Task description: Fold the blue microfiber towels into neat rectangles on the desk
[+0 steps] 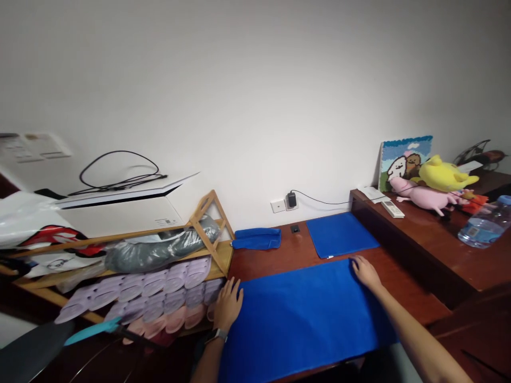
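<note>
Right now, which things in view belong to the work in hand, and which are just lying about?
In the work:
- large blue cloth, left hand and right hand at its edges
- probably smaller blue cloth, folded blue cloth

Lying about:
- remote
- bottle
- yellow toy
- slippers

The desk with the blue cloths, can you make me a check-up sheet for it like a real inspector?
Surface: desk, bare wood between cloths
Job's things: big cloth spread out; small cloth and folded cloth behind it
Clutter: remote, bottle, plush toys at right
Grip: left hand, right hand open at big cloth's edges
Cables: one from plugged-in charger; another looped on white box
Surroundings: pale wall; slippers at left
</note>
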Available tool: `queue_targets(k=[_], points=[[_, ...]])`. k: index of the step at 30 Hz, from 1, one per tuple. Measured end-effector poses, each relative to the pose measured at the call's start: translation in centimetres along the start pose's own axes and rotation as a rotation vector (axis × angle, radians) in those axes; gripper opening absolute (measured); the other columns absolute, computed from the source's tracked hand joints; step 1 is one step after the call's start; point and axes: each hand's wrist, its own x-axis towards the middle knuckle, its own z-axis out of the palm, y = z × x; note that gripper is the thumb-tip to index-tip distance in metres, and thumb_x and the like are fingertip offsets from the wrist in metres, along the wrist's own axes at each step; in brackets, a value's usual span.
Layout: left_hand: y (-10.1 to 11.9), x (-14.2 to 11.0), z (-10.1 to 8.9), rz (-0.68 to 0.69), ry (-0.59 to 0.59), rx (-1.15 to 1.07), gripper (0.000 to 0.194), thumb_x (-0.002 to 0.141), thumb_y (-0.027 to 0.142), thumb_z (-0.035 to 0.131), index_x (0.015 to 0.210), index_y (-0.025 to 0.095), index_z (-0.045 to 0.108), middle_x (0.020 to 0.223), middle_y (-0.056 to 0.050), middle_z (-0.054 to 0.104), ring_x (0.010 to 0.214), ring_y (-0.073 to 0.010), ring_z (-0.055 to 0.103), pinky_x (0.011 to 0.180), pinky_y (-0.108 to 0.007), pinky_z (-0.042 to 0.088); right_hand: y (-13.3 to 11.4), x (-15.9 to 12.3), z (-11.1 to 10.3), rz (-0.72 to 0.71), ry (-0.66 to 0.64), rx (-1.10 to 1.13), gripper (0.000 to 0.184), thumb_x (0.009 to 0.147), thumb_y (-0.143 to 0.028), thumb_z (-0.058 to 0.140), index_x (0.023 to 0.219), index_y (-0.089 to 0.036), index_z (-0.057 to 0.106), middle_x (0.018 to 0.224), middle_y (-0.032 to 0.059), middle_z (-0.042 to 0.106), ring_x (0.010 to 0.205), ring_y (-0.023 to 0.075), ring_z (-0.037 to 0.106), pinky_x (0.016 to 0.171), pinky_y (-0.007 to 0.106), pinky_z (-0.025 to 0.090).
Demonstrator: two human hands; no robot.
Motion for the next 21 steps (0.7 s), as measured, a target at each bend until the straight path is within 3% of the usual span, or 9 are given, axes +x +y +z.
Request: queue_targets(k=[6, 11, 14, 17, 19, 21], points=[[-0.4, -0.6, 2.7, -0.037, -0.125, -0.013, 0.058, 0.104, 0.042, 0.035, 0.155, 0.019, 0.051, 0.162, -0.014, 0.048, 0.151, -0.0333, 0.042, 0.121, -0.055, 0.036, 1.1, -1.0, 2.3, -0.038, -0.052, -0.071, 0.061, 0.102, -0.039, 0.026, 0.151, -0.016, 0.053, 0.159, 0.0129, 0.051, 0.15, 0.0278, 0.043, 0.126, 0.049, 0.03], [-0.9, -0.9, 2.1, -0.002, -0.157, -0.041, 0.057, 0.104, 0.044, 0.039, 0.155, 0.021, 0.05, 0.161, -0.014, 0.048, 0.15, -0.0318, 0.043, 0.122, -0.052, 0.036, 1.8, -0.7, 2.2, 0.003, -0.13, -0.132, 0.065, 0.102, -0.038, 0.023, 0.157, -0.013, 0.046, 0.165, 0.0124, 0.042, 0.154, 0.0283, 0.037, 0.126, 0.051, 0.029], [-1.1, -1.3, 1.7, 0.012, -0.139, -0.089, 0.057, 0.105, 0.045, 0.039, 0.155, 0.019, 0.05, 0.161, -0.013, 0.049, 0.15, -0.0288, 0.044, 0.124, -0.049, 0.035, 0.8, -0.5, 1.4, 0.072, -0.169, -0.187, 0.063, 0.1, -0.034, 0.027, 0.155, -0.014, 0.048, 0.165, 0.0113, 0.043, 0.153, 0.0311, 0.037, 0.125, 0.056, 0.029], [-1.0, -1.8, 1.8, 0.006, -0.103, -0.127, 0.056, 0.105, 0.044, 0.039, 0.153, 0.018, 0.052, 0.162, -0.013, 0.049, 0.151, -0.0268, 0.043, 0.125, -0.047, 0.033, -4.0, -0.3, 0.8, -0.001, -0.095, -0.215, 0.059, 0.096, -0.025, 0.034, 0.149, -0.012, 0.056, 0.161, 0.016, 0.047, 0.151, 0.0344, 0.04, 0.125, 0.057, 0.029], [-0.8, -2.1, 2.0, -0.015, -0.091, -0.128, 0.056, 0.105, 0.044, 0.04, 0.153, 0.018, 0.052, 0.164, -0.013, 0.046, 0.153, -0.0279, 0.039, 0.125, -0.048, 0.033, -10.0, -0.6, 1.0, -0.168, -0.079, -0.145, 0.059, 0.095, -0.024, 0.037, 0.149, -0.01, 0.056, 0.161, 0.0174, 0.047, 0.152, 0.0338, 0.039, 0.126, 0.054, 0.027], [-0.6, -2.2, 2.1, -0.038, -0.093, -0.12, 0.057, 0.105, 0.045, 0.041, 0.154, 0.019, 0.052, 0.166, -0.013, 0.042, 0.155, -0.0306, 0.034, 0.125, -0.049, 0.033, -17.6, -1.5, 2.1, -0.353, -0.133, -0.014, 0.061, 0.096, -0.025, 0.038, 0.154, -0.013, 0.051, 0.164, 0.0147, 0.044, 0.154, 0.0314, 0.036, 0.127, 0.053, 0.025]])
